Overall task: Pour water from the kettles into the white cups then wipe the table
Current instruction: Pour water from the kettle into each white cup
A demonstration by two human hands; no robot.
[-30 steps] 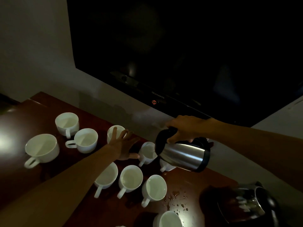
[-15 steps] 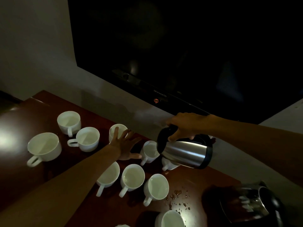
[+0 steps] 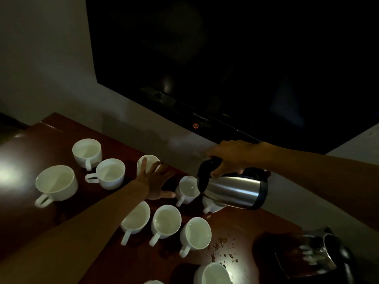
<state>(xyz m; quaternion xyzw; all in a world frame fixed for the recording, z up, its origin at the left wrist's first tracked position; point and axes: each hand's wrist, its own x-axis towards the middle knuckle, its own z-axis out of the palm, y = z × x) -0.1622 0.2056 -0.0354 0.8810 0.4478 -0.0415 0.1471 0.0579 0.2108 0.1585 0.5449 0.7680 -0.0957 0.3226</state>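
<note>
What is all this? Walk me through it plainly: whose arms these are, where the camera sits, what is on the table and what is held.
There is no machine: a person works with two bare hands, and the one camera sits on their head, looking forward and down. The right hand grips the black handle of a steel kettle, tipped with its spout over a white cup. The left hand holds nothing; it lies spread open among the cups. More white cups stand on the brown table, with spilled drops near a second kettle at lower right. A dark television hangs behind.
</note>
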